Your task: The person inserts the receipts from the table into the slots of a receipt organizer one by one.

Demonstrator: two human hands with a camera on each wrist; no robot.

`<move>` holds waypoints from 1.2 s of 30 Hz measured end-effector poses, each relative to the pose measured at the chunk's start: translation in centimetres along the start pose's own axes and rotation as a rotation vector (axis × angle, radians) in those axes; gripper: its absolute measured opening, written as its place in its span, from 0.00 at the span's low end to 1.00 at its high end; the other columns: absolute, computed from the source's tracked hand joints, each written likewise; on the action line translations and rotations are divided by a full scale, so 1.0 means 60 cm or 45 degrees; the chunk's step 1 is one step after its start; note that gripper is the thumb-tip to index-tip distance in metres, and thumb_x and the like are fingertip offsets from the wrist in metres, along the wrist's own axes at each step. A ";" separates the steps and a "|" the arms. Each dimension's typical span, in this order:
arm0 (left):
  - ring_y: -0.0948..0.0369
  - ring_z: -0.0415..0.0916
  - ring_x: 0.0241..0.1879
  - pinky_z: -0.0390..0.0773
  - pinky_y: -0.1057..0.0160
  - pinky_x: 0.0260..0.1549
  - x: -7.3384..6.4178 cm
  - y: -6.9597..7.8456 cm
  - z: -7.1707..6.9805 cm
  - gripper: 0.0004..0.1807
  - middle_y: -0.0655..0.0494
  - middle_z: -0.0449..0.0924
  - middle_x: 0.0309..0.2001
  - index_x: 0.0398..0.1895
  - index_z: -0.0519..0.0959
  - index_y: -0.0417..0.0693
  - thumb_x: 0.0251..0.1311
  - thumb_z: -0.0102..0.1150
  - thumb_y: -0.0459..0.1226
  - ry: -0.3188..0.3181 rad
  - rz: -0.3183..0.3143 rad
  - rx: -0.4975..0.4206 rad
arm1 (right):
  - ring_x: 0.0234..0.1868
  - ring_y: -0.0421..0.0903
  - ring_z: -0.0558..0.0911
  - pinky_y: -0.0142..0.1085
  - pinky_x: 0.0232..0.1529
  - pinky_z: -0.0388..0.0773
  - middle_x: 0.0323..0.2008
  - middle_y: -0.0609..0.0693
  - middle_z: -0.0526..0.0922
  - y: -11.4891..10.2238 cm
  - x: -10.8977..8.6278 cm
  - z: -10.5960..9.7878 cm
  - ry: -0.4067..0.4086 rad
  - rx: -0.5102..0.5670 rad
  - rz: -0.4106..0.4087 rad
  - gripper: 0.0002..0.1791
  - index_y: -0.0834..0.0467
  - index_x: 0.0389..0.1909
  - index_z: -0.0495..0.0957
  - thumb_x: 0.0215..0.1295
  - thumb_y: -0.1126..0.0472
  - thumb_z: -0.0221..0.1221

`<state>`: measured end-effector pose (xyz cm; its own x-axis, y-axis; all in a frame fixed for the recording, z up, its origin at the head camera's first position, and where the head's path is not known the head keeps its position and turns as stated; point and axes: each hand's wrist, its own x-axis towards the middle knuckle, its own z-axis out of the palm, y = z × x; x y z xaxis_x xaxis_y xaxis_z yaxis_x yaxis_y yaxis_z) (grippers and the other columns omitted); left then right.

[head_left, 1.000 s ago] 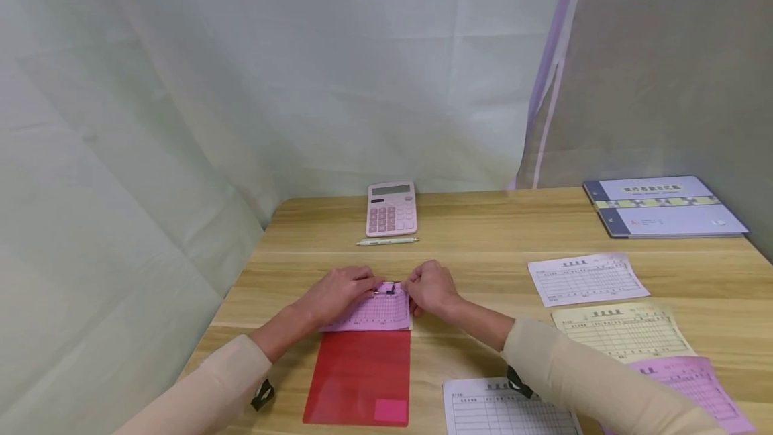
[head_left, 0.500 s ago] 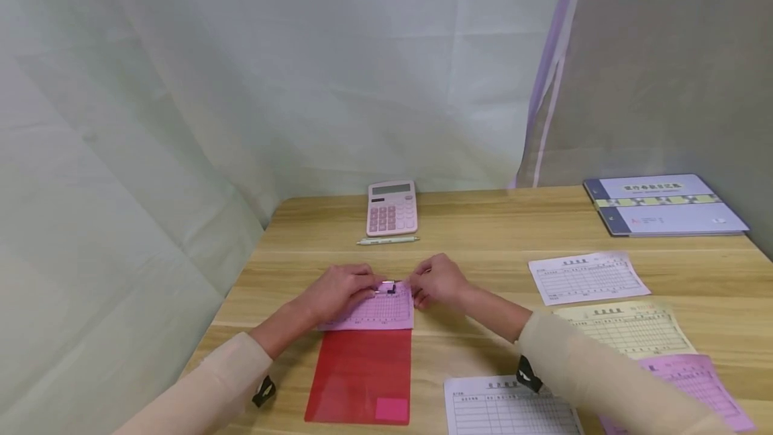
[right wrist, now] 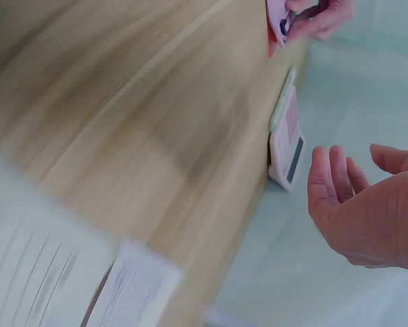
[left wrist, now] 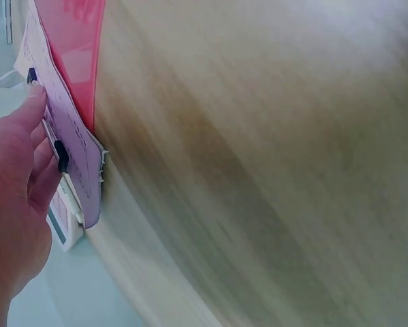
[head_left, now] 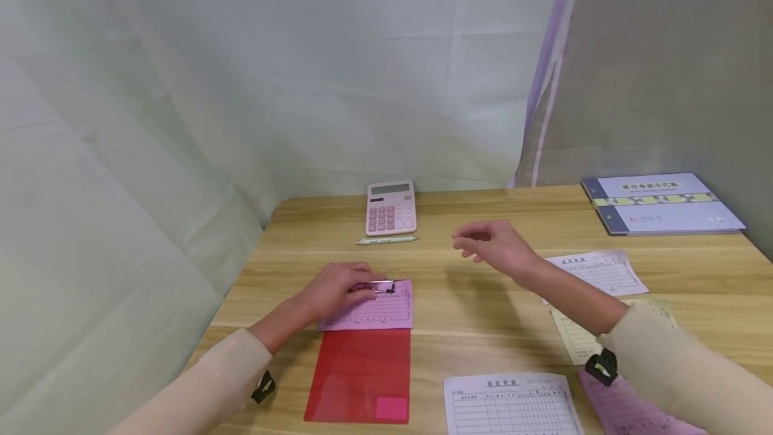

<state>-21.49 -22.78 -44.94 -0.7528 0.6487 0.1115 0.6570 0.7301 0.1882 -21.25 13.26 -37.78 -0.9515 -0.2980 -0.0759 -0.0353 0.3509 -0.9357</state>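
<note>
A red clipboard [head_left: 362,371] lies on the table with a pink printed form [head_left: 383,312] at its top end. Over the form's upper edge sits a metal clip with black ends [head_left: 390,287]. My left hand [head_left: 332,292] pinches the clipboard's clip between thumb and fingers; the left wrist view shows the thumb on the form's side and the fingers at the clip. Raised above the table to the right, my right hand [head_left: 498,247] holds nothing, its fingers loosely bent. In the right wrist view the thumb of that hand [right wrist: 370,211] stands apart from the fingers.
A pink calculator [head_left: 391,208] and a pen [head_left: 386,241] lie behind the clipboard. White [head_left: 513,408], yellow [head_left: 574,337] and pink [head_left: 628,408] forms lie at the right, partly under my right arm. A bound ledger [head_left: 664,203] rests at the back right.
My right hand has let go at the clipboard's top right corner and moved up and to the right. My left hand stays at the clip, its fingers now closer round it.
</note>
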 end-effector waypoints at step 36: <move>0.67 0.74 0.36 0.77 0.64 0.38 0.005 0.009 -0.001 0.21 0.64 0.85 0.42 0.61 0.88 0.56 0.66 0.74 0.47 0.027 -0.065 -0.022 | 0.36 0.28 0.78 0.31 0.31 0.79 0.42 0.44 0.91 0.189 -0.233 -0.074 -0.280 -0.446 -0.550 0.14 0.62 0.47 0.89 0.64 0.60 0.75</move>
<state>-21.36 -22.19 -44.73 -0.7863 0.6057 0.1218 0.6169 0.7583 0.2110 -9.69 25.36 -45.81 -0.7444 -0.6426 0.1814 -0.5388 0.4176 -0.7316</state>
